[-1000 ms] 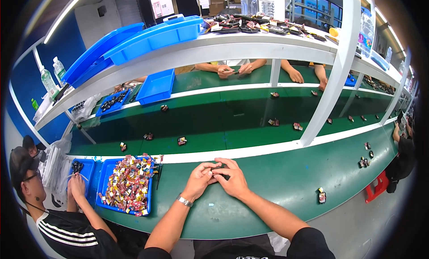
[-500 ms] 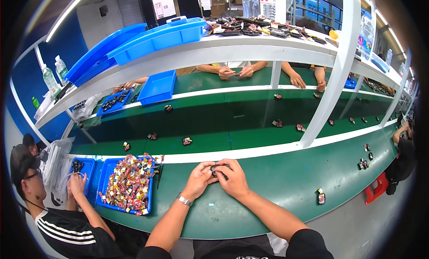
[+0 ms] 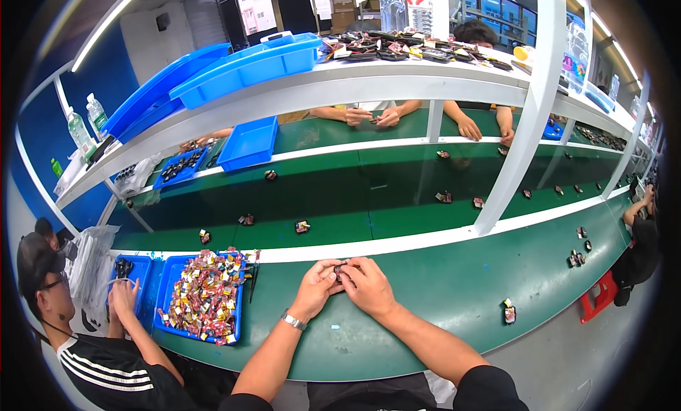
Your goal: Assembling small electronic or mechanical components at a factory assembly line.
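Observation:
In front of me, above the green worktop point(image 3: 418, 333), both hands meet around a small dark piece with a reddish part point(image 3: 339, 272); fingers cover most of it, so its exact kind is unclear. My left hand point(image 3: 316, 289), with a metal watch on the wrist, pinches it from the left. My right hand point(image 3: 371, 290) closes on it from the other side, fingertips over its top. To the left, a blue tray point(image 3: 162, 297) holds a heap of small red, yellow and white wired parts point(image 3: 203, 297).
Small assemblies point(image 3: 303, 227) lie on the green conveyor belt point(image 3: 340, 191) beyond a white rail. One more assembly point(image 3: 509, 313) sits on my right. A white post point(image 3: 521, 120) and shelf rise ahead. A co-worker point(image 3: 106, 354) sits at left; others work across the belt.
The assemblies on the belt have drifted slightly to the right. My hands stay in place, while my right fingers have shifted a little over the small dark piece.

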Tool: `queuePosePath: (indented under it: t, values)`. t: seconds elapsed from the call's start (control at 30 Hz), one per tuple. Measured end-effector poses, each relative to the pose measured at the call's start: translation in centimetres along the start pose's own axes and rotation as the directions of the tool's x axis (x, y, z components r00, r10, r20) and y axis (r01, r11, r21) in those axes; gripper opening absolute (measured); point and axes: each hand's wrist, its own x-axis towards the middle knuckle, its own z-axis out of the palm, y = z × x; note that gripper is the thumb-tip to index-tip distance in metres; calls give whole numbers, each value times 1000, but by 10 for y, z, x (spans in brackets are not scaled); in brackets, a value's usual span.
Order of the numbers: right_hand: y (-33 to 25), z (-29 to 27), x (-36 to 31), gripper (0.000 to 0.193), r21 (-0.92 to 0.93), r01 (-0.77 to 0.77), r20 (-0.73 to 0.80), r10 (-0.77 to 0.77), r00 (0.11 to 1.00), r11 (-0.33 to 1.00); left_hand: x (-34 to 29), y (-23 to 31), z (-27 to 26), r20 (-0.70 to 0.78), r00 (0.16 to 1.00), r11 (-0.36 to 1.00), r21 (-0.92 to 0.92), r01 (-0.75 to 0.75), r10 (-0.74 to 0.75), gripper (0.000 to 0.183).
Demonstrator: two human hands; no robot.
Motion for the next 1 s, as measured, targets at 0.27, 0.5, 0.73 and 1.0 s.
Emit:
queuePosePath:
  t: [0.27, 0.5, 0.73, 1.0]
  values:
    - [-1, -3, 0, 18, -82, 61, 59, -56, 997, 995, 0, -2, -2, 6, 1000, 1000, 26, 5, -5, 25]
    - [2, 1, -4, 15, -105, 90, 47, -85, 995, 990, -1, 2, 2, -16, 1000, 1000, 17, 8, -8, 24]
    - [5, 3, -3, 13, 61, -6, 61, 3, 998, 998, 2, -8, 8, -141, 989, 990, 142, -24, 44, 19]
    - [16, 9, 11, 14, 410, -496, 320, 388, 864, 765, 7, -19, 0, -199, 961, 925, 366, -108, 191, 22]
